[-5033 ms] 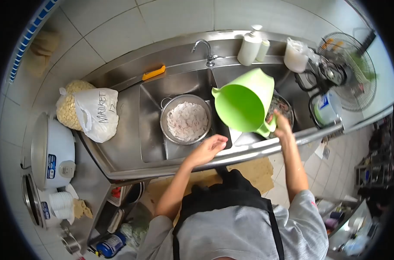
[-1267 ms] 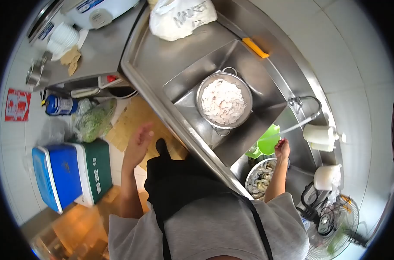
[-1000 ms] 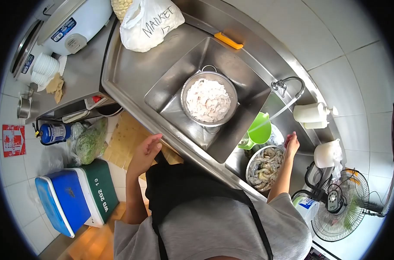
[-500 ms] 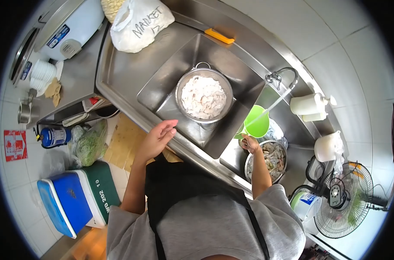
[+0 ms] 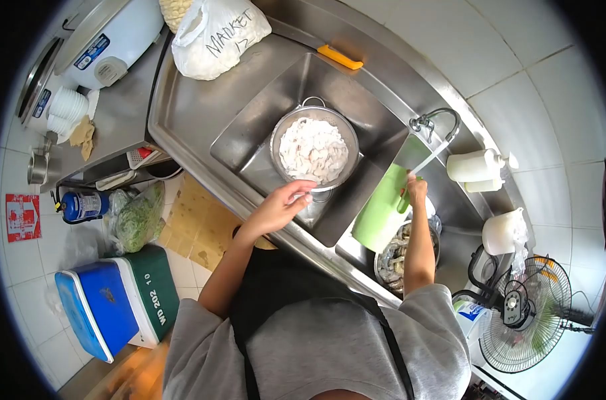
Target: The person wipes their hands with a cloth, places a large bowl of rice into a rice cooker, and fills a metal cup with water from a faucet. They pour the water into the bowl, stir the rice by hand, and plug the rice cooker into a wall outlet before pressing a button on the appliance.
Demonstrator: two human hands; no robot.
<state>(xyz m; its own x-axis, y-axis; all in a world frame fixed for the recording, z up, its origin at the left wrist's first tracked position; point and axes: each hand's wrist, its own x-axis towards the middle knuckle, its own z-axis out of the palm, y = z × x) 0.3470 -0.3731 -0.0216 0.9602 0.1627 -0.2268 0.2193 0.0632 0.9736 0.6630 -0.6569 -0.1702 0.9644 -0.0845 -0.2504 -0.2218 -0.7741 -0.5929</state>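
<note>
My right hand [image 5: 416, 189] grips the handle of a light green plastic jug [image 5: 382, 212], which lies tilted over the right basin. Beside that hand, a pale hose [image 5: 431, 157] comes down from the tap [image 5: 426, 124]; the jug's mouth is hard to make out. My left hand [image 5: 286, 205] is open and holds nothing, its fingers loosely bent near the front rim of a metal colander [image 5: 351, 163]. Pale, peeled-looking shrimp [image 5: 313, 151] fill the colander in the left basin. Partly behind the jug and my right forearm sits a metal bowl of darker, unpeeled-looking shrimp [image 5: 391, 261].
A white bag marked MARKET 12 [image 5: 216, 40] rests on the drainboard. An orange-handled tool [image 5: 340, 57] lies along the sink's back ledge. White bottles [image 5: 473, 164] stand right of the tap, with a fan [image 5: 526, 313] farther right. Cool boxes [image 5: 116, 303] are on the left.
The green jug has swung from upright to tilted, and my right hand has moved up and right with it. My left hand has moved right, closer to the colander.
</note>
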